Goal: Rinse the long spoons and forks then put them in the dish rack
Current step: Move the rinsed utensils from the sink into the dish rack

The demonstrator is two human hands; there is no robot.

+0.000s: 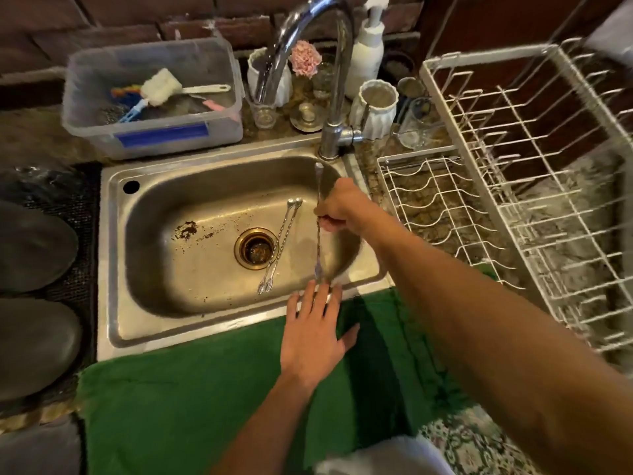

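My right hand (pixel 340 209) pinches a long twisted-handle utensil (pixel 318 245) near its middle, holding it lengthwise over the right side of the steel sink (pixel 144 303). Its spoon end points toward the tap base and its fork end toward the front rim. My left hand (pixel 313 330) lies flat with straight fingers at the sink's front rim, fingertips just below the fork end. Two more long utensils (pixel 279 245) lie side by side in the basin next to the drain (pixel 255 248). The white wire dish rack (pixel 534 186) stands to the right.
The chrome tap (pixel 337 97) arches over the sink's back edge. A clear tub (pixel 150 97) of brushes sits at the back left, with cups, jars and a pump bottle (pixel 368 46) behind the tap. A green mat (pixel 191 406) covers the front counter. Dark plates (pixel 30 248) lie left.
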